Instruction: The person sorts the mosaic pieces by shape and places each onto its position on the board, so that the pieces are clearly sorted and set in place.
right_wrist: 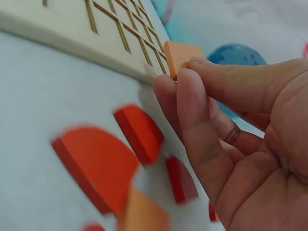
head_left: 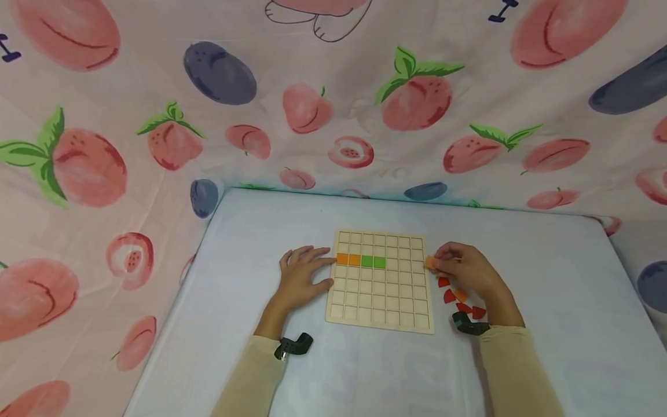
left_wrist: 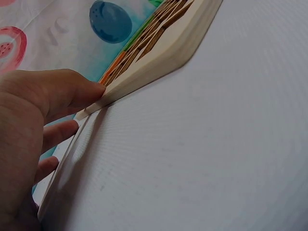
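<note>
A pale wooden grid board [head_left: 380, 301] lies flat on the table. In one of its rows sit two orange squares [head_left: 348, 259] and, to their right, two green squares [head_left: 373, 262]. My left hand [head_left: 301, 279] has its fingers spread, thumb and index fingertip touching the board's left edge. Beside the right edge, my right hand [head_left: 467, 269] pinches an orange square tile [right_wrist: 182, 54] between thumb and fingers. Below that hand lie several red quarter-round pieces [right_wrist: 98, 161] and one more orange piece [head_left: 461, 295].
A white cloth covers the table [head_left: 385, 370]. Behind and to the left hangs a fruit-print curtain [head_left: 323, 69]. Dark wrist straps with small devices [head_left: 298, 344] sit at both cuffs.
</note>
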Tool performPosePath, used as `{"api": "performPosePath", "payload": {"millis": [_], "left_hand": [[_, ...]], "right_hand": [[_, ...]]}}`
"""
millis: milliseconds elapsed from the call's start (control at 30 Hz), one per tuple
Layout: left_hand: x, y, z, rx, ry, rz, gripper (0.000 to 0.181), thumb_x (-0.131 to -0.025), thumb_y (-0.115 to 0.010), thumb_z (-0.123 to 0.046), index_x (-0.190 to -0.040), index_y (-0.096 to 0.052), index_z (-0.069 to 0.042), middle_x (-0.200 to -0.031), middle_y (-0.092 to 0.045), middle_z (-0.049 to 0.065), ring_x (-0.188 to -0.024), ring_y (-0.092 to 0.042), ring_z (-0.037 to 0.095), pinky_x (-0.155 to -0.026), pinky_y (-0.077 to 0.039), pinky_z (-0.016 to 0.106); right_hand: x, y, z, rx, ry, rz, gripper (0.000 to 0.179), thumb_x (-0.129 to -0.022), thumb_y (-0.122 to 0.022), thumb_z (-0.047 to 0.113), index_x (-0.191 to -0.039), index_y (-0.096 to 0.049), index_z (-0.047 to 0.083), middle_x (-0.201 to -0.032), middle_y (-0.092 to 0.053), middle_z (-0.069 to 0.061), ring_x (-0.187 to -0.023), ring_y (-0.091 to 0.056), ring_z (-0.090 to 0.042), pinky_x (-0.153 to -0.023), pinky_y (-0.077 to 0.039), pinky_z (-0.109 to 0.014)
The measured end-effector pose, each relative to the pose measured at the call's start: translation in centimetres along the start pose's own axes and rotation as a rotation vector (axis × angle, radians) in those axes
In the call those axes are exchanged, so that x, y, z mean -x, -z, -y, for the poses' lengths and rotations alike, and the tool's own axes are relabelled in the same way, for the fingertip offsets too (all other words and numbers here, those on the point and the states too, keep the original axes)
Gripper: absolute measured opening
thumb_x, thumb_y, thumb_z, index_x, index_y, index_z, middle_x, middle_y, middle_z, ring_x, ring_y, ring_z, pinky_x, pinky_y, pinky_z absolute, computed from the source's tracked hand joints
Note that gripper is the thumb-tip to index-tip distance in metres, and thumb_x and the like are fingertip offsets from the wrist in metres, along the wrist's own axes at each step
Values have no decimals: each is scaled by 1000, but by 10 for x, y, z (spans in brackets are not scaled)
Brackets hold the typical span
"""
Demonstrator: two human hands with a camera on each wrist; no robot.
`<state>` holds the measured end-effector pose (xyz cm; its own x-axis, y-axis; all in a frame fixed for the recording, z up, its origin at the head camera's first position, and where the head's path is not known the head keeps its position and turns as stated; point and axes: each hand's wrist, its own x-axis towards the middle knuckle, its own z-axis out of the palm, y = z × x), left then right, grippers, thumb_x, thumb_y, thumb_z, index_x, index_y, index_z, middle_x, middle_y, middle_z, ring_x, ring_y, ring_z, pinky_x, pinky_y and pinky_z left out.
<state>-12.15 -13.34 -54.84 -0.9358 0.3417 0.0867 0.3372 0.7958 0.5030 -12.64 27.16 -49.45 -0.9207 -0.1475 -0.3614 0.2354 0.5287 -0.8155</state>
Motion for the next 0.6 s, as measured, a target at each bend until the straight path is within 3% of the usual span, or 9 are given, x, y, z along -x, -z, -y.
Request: {"api": "performPosePath", "payload": {"millis": [267,600], "left_hand": [[0,0,0,4,-14,-9,46,-88,-71,-40,-133,-68,-33,-153,-53,-9,-147,-34,26,-116,-10,62],[1,1,0,23,-19,-12,46,-87,-72,-40,-132,-68,-33,-152,-53,-9,-147,-34,26,-116,-10,62]], "right_hand": [[-9,-23,14,-140,2,28,29,-98,-68,23,-119,-62,3,-112,-68,-18,-91,-73,-20,-75,-60,-30],[-26,-46,21,-143,59,-5,34,-95,-73,27,-119,-65,4,-101,-72,-16,-82,-72,-20,-67,-60,-32]]}}
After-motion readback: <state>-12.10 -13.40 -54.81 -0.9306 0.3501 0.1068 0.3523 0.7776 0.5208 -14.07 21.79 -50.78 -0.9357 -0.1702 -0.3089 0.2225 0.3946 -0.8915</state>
